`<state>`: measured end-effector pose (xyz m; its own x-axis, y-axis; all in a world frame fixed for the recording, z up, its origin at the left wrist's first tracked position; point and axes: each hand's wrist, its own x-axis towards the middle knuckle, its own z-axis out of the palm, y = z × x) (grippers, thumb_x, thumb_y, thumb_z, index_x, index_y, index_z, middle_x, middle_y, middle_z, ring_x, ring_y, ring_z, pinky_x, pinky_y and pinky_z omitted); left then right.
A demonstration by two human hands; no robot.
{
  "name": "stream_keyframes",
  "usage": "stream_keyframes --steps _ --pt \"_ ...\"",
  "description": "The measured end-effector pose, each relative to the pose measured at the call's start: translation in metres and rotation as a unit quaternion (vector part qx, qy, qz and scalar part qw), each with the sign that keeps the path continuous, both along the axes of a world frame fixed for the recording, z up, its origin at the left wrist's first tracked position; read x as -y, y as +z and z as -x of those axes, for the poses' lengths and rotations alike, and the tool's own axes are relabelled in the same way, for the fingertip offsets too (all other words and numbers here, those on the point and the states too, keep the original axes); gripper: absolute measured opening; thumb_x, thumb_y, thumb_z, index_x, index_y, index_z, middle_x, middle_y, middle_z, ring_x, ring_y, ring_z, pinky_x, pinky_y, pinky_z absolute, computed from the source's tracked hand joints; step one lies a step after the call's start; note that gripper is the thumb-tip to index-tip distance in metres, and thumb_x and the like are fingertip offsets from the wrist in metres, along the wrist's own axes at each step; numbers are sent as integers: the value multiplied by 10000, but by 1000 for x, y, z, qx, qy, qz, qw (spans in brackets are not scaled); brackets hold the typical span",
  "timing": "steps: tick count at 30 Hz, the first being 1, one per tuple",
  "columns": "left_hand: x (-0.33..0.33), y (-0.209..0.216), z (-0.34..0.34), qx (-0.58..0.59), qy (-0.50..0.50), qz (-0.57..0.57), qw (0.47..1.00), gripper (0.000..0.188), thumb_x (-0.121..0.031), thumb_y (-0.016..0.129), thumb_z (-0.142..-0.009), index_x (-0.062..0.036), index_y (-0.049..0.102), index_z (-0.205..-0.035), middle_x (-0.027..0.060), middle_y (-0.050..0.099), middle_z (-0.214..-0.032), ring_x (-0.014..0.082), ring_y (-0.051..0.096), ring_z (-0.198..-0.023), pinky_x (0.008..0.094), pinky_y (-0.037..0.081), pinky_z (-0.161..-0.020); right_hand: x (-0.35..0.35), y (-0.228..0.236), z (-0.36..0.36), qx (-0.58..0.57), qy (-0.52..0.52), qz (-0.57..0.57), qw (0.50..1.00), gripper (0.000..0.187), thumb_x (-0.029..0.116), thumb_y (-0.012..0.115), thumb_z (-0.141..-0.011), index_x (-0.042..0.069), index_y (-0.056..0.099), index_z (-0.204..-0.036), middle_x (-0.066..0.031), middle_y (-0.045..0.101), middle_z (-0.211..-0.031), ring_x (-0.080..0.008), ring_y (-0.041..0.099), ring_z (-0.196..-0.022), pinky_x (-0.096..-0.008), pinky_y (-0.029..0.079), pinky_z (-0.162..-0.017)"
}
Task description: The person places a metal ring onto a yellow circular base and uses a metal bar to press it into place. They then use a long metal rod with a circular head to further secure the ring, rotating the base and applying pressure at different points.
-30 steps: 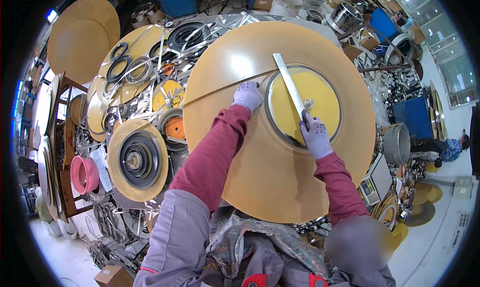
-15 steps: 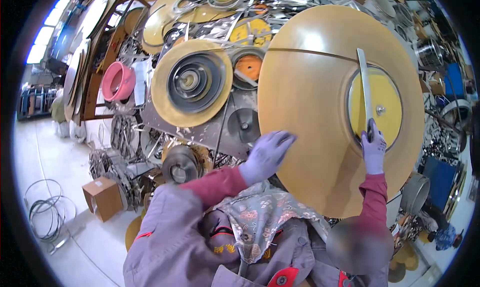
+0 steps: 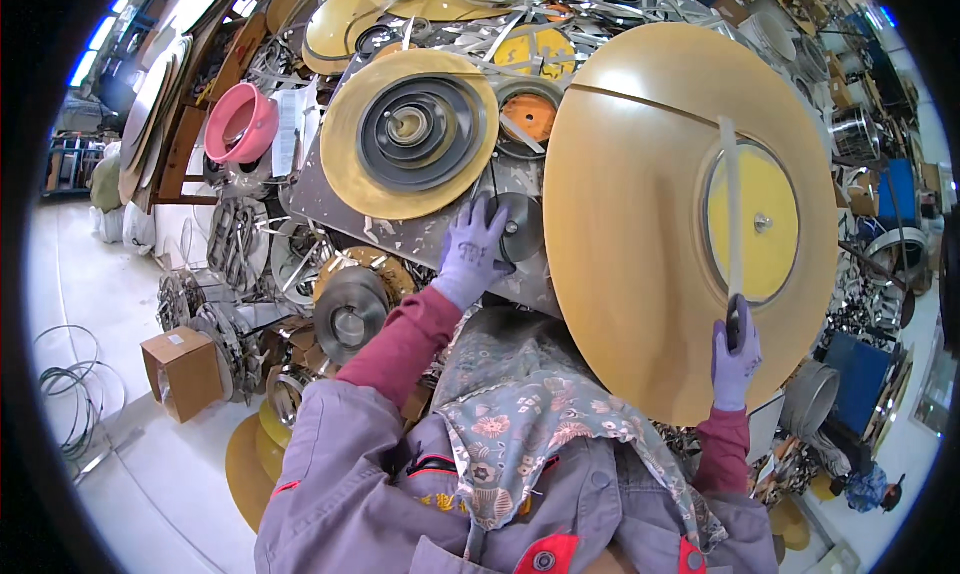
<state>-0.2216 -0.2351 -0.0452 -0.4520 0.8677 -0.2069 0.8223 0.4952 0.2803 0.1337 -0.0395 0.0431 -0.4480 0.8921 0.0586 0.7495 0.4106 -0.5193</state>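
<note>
Over large disc [image 3: 625, 244]: blade [image 3: 733, 214], right hand [image 3: 735, 364] closed round handle [image 3: 737, 324]. Left hand [image 3: 468, 256] spread beside small disc [image 3: 522, 229], contact unclear. Risk: blade tilting in one-handed grip could scratch large disc

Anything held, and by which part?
Right hand: long flat metal strip, by its near end. Left hand: at small grey disc; grip unclear.

A pink basin [image 3: 266, 124] sits near a wooden rack [image 3: 238, 59] at left. A cardboard box [image 3: 183, 372] and coiled cable [image 3: 68, 404] lie on the pale floor [image 3: 210, 474], a blue panel [image 3: 856, 384] at right
</note>
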Motion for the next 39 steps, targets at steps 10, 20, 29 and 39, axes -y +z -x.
stream_keyframes --steps 10,20,29,39 --pt "-17 0 8 10 -29 2 1000 1275 -481 852 -521 -75 120 -1484 240 417 -1306 422 399 -1226 503 312 -1043 18 -21 -92 -84 -147 97 981 535 -8 598 -844 23 472 -1363 -64 575 -1268 -115 512 -863 -263 456 -807" --pt "54 47 0 610 277 -118 733 985 -362 753 -738 54 205 -1444 180 558 -1163 185 570 -1000 293 457 -864 30 9 -45 -169 -167 99 966 508 59 598 -852 1 490 -1345 4 555 -836 -57 490 -683 -210 424 -609" --pt "-58 69 -88 203 22 -279 938 1133 -426 847 -528 0 285 -1415 221 466 -1219 396 442 -1119 476 350 -990 27 43 2 -153 -133 270 941 546 43 590 -799 17 504 -1338 28 524 -730 -26 427 -509 -182 343 -435" --pt "-77 -13 -114 98 -46 -268 957 998 -426 820 -549 -105 385 -1388 208 379 -1345 420 340 -1244 521 282 -1041 27 56 -15 -183 -157 304 921 446 125 609 -855 -2 525 -1274 19 524 -719 -39 406 -460 -189 313 -413"
